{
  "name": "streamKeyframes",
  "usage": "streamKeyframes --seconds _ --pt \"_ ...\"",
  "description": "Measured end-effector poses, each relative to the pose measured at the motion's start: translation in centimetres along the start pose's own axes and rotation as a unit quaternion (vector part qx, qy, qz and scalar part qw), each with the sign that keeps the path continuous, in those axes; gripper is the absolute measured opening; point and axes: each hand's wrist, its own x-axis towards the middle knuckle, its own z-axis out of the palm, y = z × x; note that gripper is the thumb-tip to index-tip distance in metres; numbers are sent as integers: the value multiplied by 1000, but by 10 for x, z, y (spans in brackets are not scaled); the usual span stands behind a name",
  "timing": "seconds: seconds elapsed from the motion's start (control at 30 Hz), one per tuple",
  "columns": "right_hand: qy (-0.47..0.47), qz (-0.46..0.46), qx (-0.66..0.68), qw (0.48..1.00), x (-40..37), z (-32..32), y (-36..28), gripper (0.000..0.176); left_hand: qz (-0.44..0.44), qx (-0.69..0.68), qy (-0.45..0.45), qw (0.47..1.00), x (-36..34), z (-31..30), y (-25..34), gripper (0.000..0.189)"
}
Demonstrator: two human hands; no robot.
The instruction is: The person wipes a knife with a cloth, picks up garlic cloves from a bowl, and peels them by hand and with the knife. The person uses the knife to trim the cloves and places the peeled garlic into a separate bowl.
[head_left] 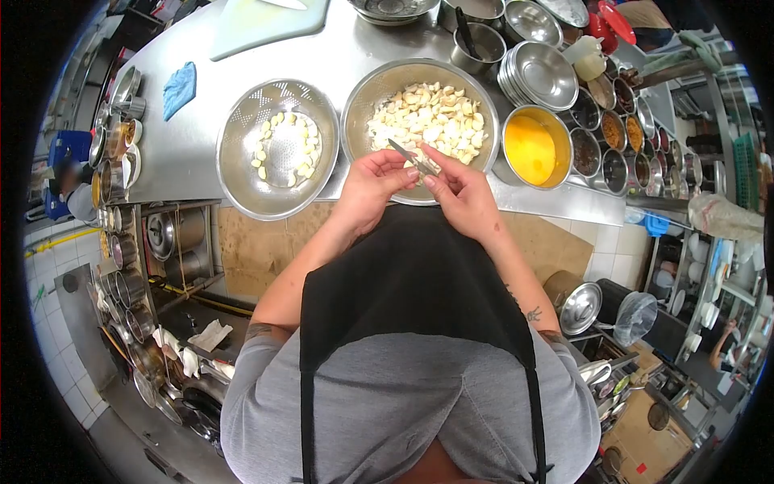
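My right hand (465, 194) is closed around a small knife (403, 151), whose blade points up and to the left. Pinched in the fingertips of my left hand (372, 184) is a garlic clove (411, 164), close against the knife and partly hidden by the fingers. Both hands meet over the near rim of a large metal bowl (352, 113) heaped with garlic cloves (431, 117). To the left stands a perforated metal colander (234, 173), where fewer peeled cloves (305, 145) lie scattered in a loose ring.
A pot of yellow liquid (532, 149) stands right of the bowl, with stacked metal bowls (545, 74) behind it. Farther left are a blue cloth (179, 90) and a cutting board (270, 31) with a blade on it. Several containers of ingredients (613, 129) line the right side.
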Motion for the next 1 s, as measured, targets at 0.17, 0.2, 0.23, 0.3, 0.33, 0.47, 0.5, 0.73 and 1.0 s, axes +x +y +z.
streamKeyframes --seconds 0.17,0.2,0.23,0.3,0.33,0.47,0.5,0.73,1.0 --pt "5 -24 31 999 2 2 9 35 9 6 -16 1000 -1 1 1 15" --pt "6 -20 39 999 2 2 7 33 12 7 -21 1000 -1 1 1 15" --pt "6 -16 48 999 1 1 3 31 17 18 -20 999 -2 2 1 15" --pt "10 -13 54 998 1 1 3 29 27 39 -17 999 -2 3 1 16" --pt "14 -14 51 998 2 1 7 28 31 49 -22 998 -2 3 0 17" --pt "28 -4 58 998 2 2 12 26 40 84 -41 995 -1 0 -3 21" --pt "28 6 76 997 3 2 16 26 40 90 -45 994 -1 0 -3 22" --pt "-23 76 209 975 2 -7 9 26 56 38 -53 996 -2 3 0 33" --pt "-17 41 138 989 3 0 11 26 54 15 -19 998 -4 5 5 36"
